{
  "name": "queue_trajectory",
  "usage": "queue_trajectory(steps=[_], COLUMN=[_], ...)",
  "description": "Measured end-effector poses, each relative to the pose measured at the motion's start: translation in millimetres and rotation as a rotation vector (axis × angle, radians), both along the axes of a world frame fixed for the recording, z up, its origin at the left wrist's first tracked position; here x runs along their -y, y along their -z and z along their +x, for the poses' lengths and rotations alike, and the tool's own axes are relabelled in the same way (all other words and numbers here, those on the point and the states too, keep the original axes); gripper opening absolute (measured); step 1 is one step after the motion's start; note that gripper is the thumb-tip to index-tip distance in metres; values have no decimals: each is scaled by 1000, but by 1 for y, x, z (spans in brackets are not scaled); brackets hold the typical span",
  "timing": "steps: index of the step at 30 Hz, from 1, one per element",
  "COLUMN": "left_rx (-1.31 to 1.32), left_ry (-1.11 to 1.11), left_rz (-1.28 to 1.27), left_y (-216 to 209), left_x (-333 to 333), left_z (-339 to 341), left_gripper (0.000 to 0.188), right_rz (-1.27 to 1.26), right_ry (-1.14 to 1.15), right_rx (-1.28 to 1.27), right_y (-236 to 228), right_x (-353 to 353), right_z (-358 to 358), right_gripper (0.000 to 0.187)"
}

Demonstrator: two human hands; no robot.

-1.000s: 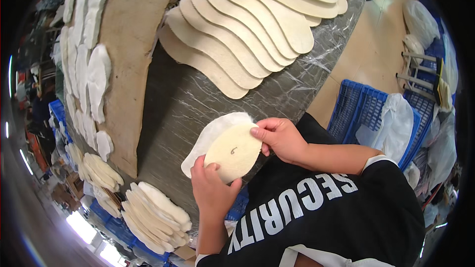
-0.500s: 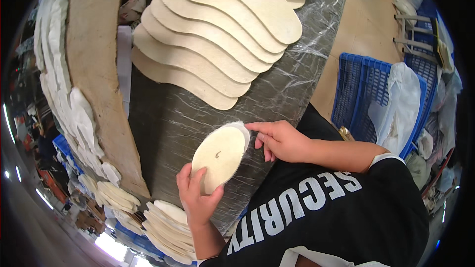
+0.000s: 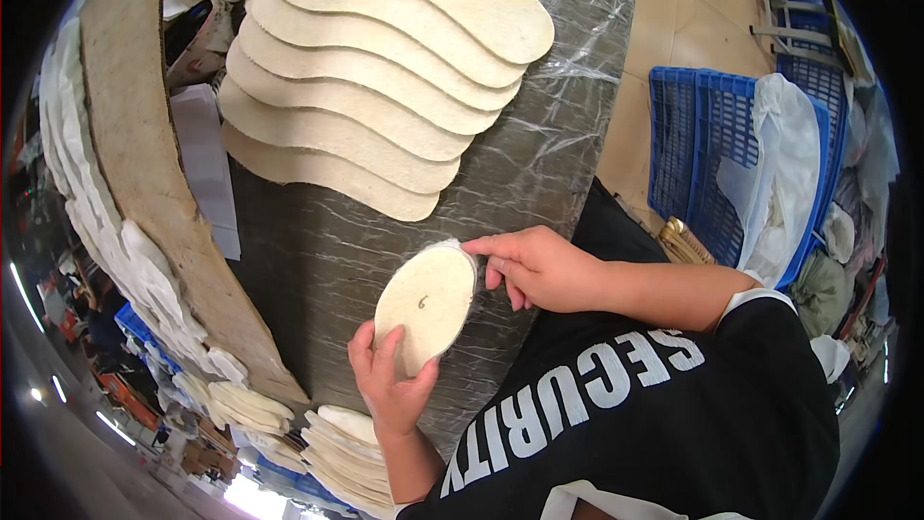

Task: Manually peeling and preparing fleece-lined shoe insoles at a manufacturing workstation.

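A cream insole [image 3: 428, 294] with a small dark mark on its face lies tilted over the table's near part. My left hand [image 3: 395, 385] grips its lower end, thumb on one side and fingers on the other. White fluffy material [image 3: 450, 244] peeks out beneath the insole's far tip. My right hand [image 3: 541, 270] points its index finger at that tip and touches the edge there, while its other fingers are loosely bent and apart. Farther off, several overlapping cream insoles [image 3: 366, 87] fan out across the dark table.
Plastic film covers the dark table [image 3: 318, 270]. Along its left runs a brown board [image 3: 144, 135], with white pieces [image 3: 87, 164] beyond it. A stack of insoles [image 3: 346, 453] sits at the lower left. On the right stand blue crates [image 3: 674, 144] with a white plastic sheet.
The white layer that stuck out at the insole's far right edge now shows much less. My right index finger has shifted slightly left along the tip. The view has shifted too.
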State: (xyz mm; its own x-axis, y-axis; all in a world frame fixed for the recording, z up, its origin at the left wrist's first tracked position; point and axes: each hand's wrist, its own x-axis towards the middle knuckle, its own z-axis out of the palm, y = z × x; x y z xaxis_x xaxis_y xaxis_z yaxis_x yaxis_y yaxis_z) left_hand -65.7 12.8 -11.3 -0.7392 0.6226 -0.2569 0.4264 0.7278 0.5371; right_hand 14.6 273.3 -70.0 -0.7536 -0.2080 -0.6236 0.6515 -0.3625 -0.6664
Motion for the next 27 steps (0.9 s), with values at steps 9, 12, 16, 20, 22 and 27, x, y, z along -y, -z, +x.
queue_trajectory(steps=[9, 12, 16, 20, 22, 27], left_rx=[-6, 6, 2, 12, 17, 18], left_ry=[3, 21, 35, 19, 2, 4], left_rz=[-2, -6, -8, -30, -30, -40], left_y=[2, 2, 3, 4, 4, 7], left_x=[1, 1, -1, -1, -2, -2], left_z=[0, 0, 0, 0, 0, 1], left_gripper=[60, 60, 60, 61, 61, 61], right_rz=[-14, -11, -8, 5, 1, -11], right_ry=[-9, -5, -11, -18, -19, -12], right_rx=[25, 21, 13, -7, -4, -11], right_y=[-3, -2, -2, -1, -1, 1], right_x=[-2, -1, -2, -2, -2, -2], right_z=[-2, -2, -3, -3, -2, -2], right_gripper=[47, 46, 46, 46, 46, 46])
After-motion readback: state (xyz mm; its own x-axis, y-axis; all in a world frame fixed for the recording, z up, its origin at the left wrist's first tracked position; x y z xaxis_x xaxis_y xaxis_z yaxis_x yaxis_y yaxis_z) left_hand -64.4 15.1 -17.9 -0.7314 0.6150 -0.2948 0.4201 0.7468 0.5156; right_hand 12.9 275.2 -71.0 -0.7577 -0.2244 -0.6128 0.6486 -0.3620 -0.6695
